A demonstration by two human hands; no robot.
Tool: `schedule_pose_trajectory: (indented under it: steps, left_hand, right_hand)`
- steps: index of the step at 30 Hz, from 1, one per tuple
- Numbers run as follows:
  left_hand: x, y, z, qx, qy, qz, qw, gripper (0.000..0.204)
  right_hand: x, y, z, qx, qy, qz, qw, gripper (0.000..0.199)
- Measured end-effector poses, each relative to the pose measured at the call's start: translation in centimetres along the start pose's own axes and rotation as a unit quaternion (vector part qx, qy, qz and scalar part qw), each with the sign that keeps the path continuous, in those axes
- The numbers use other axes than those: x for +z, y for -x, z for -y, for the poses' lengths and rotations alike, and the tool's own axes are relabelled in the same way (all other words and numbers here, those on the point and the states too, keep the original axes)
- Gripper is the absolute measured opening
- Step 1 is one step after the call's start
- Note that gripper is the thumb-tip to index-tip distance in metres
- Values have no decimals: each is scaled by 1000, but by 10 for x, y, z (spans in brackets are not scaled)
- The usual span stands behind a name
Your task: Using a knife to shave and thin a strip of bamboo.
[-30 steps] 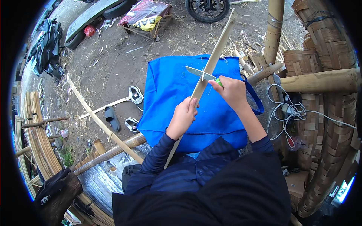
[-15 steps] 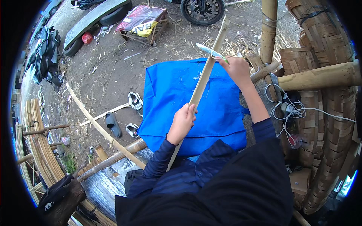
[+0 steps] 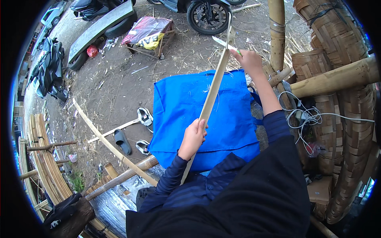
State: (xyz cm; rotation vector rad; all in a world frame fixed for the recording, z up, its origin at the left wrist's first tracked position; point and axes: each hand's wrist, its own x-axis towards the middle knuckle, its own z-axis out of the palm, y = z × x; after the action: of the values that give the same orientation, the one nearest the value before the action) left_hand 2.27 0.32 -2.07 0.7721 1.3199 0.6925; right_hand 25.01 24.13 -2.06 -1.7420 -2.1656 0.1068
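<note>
My left hand (image 3: 193, 138) is closed round a long pale bamboo strip (image 3: 214, 87), which slants away from my lap over a blue cloth (image 3: 174, 119). In my right hand (image 3: 251, 63) is a knife (image 3: 220, 42) with a pale blade and a bit of green at its handle. The blade crosses the strip near its far end, pointing left. A thin sliver (image 3: 229, 25) stands up from the strip there. Fine shavings lie on the cloth.
A longer bamboo strip (image 3: 107, 144) leans at left, near a grey sandal (image 3: 122, 142) and sneakers (image 3: 145, 118). Bamboo poles (image 3: 277, 35) and woven panels (image 3: 345, 131) stand at right, with a tangled white cable (image 3: 303, 115). A motorcycle wheel (image 3: 208, 18) is beyond.
My right hand and the knife have moved farther along the strip toward its far end, where a sliver now stands apart. My left hand keeps its grip. The view has tilted slightly upward.
</note>
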Motion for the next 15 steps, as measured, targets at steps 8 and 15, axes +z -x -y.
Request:
schedule_pose_trajectory:
  steps: [8,15]
  left_hand:
    - [0,5,-1,-20,10,14,1000,33]
    - [-4,-2,2,-35,39,36,998,34]
  right_hand:
    - [-10,-27,-29,30,24,-33,999,67]
    - [-10,-12,-13,63,-38,1,997,71]
